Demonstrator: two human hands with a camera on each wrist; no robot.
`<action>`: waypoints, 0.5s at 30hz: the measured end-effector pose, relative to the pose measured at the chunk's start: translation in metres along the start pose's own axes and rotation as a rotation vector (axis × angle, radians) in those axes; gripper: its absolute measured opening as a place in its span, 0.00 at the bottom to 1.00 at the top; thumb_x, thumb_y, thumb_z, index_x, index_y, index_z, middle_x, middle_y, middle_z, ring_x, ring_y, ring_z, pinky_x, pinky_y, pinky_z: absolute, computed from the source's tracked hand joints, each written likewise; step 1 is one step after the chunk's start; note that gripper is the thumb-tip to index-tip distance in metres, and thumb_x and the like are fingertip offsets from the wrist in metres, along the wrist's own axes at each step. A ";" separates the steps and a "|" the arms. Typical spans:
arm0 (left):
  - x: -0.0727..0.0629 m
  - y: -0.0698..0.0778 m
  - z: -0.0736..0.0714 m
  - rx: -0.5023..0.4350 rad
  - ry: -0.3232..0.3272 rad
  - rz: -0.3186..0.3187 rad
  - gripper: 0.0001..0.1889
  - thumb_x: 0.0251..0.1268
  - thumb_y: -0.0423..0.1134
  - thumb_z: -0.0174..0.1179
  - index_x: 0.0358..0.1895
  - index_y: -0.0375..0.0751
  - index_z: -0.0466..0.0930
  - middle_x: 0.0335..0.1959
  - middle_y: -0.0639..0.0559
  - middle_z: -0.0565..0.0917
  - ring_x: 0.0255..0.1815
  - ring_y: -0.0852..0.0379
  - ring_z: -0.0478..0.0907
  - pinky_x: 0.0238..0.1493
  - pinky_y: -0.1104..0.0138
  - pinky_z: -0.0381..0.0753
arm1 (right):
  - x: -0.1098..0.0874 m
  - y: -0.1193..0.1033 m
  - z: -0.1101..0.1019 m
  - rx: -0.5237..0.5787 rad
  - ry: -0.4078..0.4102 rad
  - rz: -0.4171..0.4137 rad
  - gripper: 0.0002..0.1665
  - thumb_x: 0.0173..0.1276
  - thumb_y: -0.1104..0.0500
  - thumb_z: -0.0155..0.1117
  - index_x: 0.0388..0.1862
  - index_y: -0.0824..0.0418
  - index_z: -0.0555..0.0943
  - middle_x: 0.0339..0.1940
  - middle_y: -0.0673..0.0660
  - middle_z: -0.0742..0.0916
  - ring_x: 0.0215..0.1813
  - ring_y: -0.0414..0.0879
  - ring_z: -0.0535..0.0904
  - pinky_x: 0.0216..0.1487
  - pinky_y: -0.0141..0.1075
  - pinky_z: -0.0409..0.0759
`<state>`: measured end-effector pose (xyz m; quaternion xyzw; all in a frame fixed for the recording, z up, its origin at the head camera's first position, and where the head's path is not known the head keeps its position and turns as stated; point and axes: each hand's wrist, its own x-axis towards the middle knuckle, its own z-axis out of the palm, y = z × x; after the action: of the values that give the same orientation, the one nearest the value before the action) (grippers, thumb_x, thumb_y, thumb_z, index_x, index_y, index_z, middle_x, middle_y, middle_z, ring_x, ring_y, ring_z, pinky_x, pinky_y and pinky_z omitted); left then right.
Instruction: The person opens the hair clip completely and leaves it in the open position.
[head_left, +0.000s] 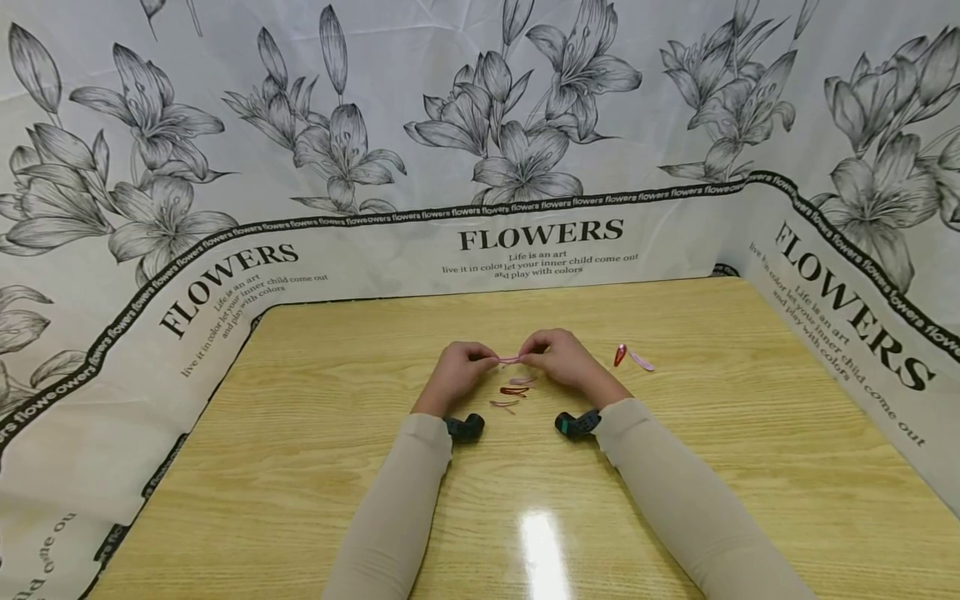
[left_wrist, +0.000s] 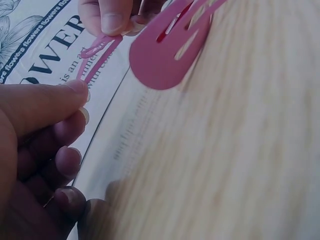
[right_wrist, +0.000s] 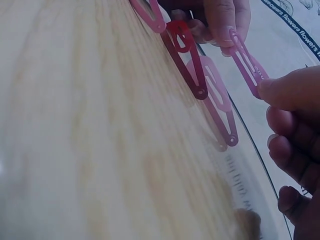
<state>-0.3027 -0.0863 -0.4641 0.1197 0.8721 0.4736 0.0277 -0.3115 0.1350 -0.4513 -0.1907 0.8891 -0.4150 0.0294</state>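
a white cloth with printed flowers stands around a wooden table. over the table i see two beige sleeves. the left hand pinches one end of a pink hair clip, and the right hand pinches the other end, so this clip is between them. three more clips, pink and red, are in a row nearer to the person. to the right of the right hand, a red clip lies just beside a pale pink clip.
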 end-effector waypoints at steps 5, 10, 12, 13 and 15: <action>0.001 0.000 0.000 0.032 0.003 0.015 0.06 0.66 0.45 0.62 0.35 0.50 0.88 0.39 0.55 0.86 0.40 0.56 0.78 0.46 0.61 0.76 | 0.000 0.000 0.000 -0.022 0.000 0.009 0.05 0.66 0.54 0.66 0.34 0.52 0.85 0.37 0.51 0.86 0.42 0.47 0.78 0.48 0.42 0.74; 0.002 0.001 0.001 0.065 0.003 0.017 0.07 0.66 0.45 0.63 0.36 0.49 0.88 0.40 0.54 0.86 0.41 0.56 0.79 0.47 0.60 0.78 | 0.002 0.002 0.000 -0.055 -0.003 0.009 0.05 0.66 0.54 0.66 0.33 0.52 0.86 0.38 0.51 0.87 0.44 0.47 0.79 0.50 0.43 0.75; 0.002 0.002 0.001 0.078 0.003 0.018 0.06 0.65 0.44 0.63 0.36 0.49 0.88 0.40 0.54 0.86 0.41 0.56 0.79 0.48 0.60 0.78 | 0.003 0.003 0.000 -0.073 -0.008 0.000 0.05 0.66 0.54 0.66 0.33 0.52 0.86 0.39 0.52 0.87 0.44 0.48 0.79 0.51 0.44 0.75; 0.001 0.002 0.002 0.088 0.003 0.020 0.06 0.66 0.44 0.63 0.36 0.49 0.88 0.40 0.54 0.86 0.41 0.56 0.79 0.48 0.60 0.78 | 0.003 0.003 0.000 -0.081 -0.010 -0.006 0.05 0.66 0.55 0.66 0.32 0.52 0.86 0.39 0.52 0.87 0.45 0.48 0.79 0.52 0.45 0.75; 0.001 0.002 0.002 0.106 0.004 0.022 0.06 0.65 0.44 0.63 0.35 0.49 0.88 0.40 0.54 0.86 0.42 0.56 0.79 0.48 0.60 0.78 | 0.003 0.004 0.000 -0.094 -0.019 -0.015 0.04 0.66 0.55 0.66 0.32 0.52 0.86 0.39 0.52 0.87 0.45 0.48 0.80 0.52 0.45 0.75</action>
<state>-0.3031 -0.0832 -0.4635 0.1296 0.8947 0.4271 0.0145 -0.3152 0.1357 -0.4540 -0.2023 0.9058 -0.3714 0.0257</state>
